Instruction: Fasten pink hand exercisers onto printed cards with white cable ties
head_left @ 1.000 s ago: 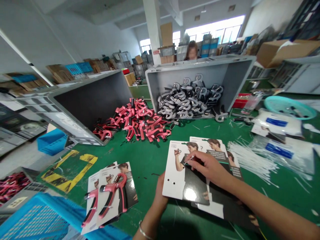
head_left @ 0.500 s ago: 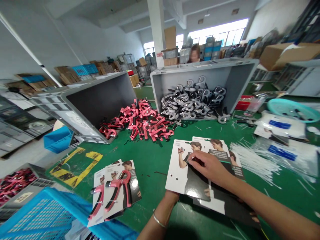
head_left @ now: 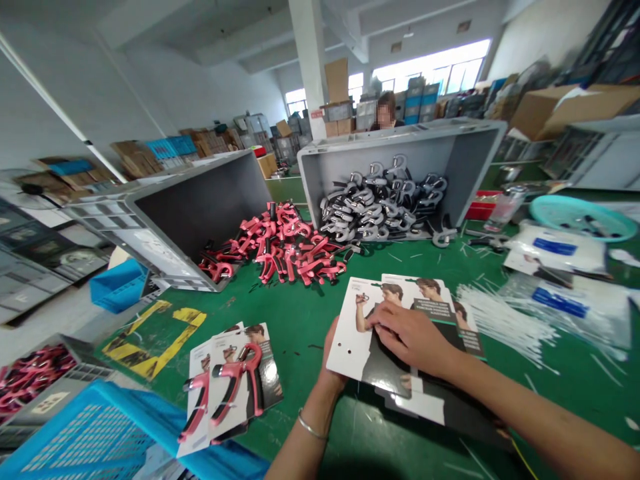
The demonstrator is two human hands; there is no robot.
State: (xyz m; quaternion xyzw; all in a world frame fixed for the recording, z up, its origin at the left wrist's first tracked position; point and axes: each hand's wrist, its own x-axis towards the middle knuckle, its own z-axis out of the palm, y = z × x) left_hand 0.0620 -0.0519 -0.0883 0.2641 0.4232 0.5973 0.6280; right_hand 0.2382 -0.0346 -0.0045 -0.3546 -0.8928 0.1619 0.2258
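A printed backing card (head_left: 345,327) with punched holes tilts up at the top of a pile of similar cards (head_left: 435,403). My left hand (head_left: 331,357) grips this card at its left edge, its fingers mostly hidden behind it. Over the card's face lies my right hand (head_left: 407,337), fingers bent and pressed together near the middle; whatever they pinch, if anything, is too small to make out. White cable ties (head_left: 505,323) lie in a heap to the right. At the left, pink hand grippers (head_left: 240,383) rest on finished-looking cards (head_left: 273,373).
Behind the cards, pink hand grippers (head_left: 290,247) spill from a tipped grey crate (head_left: 175,173). Another grey crate (head_left: 400,140) holds grey hand grippers (head_left: 375,207). A blue basket (head_left: 75,433) stands front left. Plastic bags (head_left: 580,307) and a turquoise tray (head_left: 545,217) lie right.
My left hand has come up from beneath the card to its left edge. The fingers of my right hand have shifted slightly left and downward on the card.
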